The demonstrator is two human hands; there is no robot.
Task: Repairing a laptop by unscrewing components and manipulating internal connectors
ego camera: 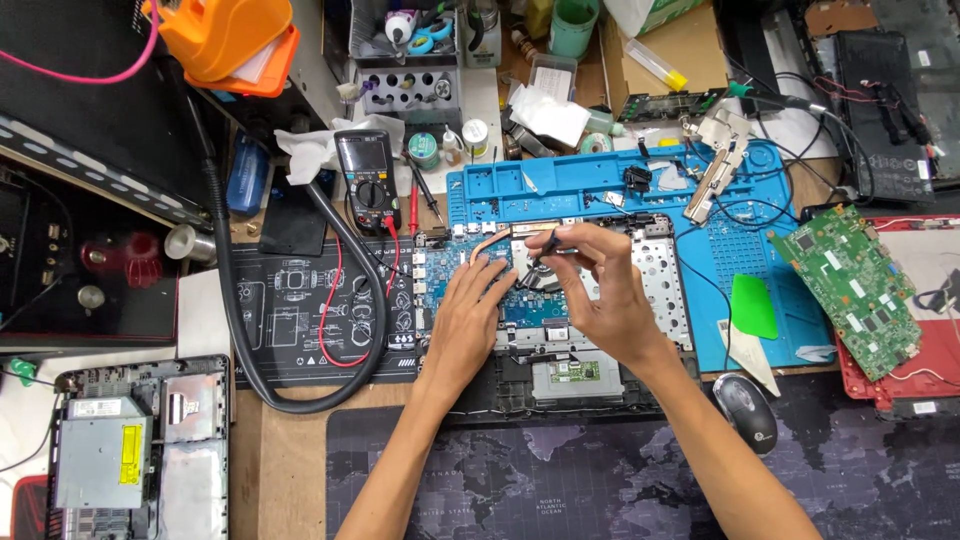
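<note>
While the left hand lies flat on the opened laptop, its fingers spread and pressing on the blue motherboard just left of the fan, it grips nothing. The right hand hovers over the same board with thumb and forefinger pinched shut on a thin black tool, probably a small screwdriver, whose tip points down and left toward the fan area; the other fingers curl loosely. A copper heat pipe arcs just beyond the left fingertips. The laptop sits in the middle of the bench, its far edge touching a blue repair mat and its near edge over a dark map-printed desk mat. To the left stands a black multimeter with red leads. To the right lie a green pry card, a loose green circuit board and a black mouse. At the near left corner rests 1 more opened chassis with an optical drive.
</note>
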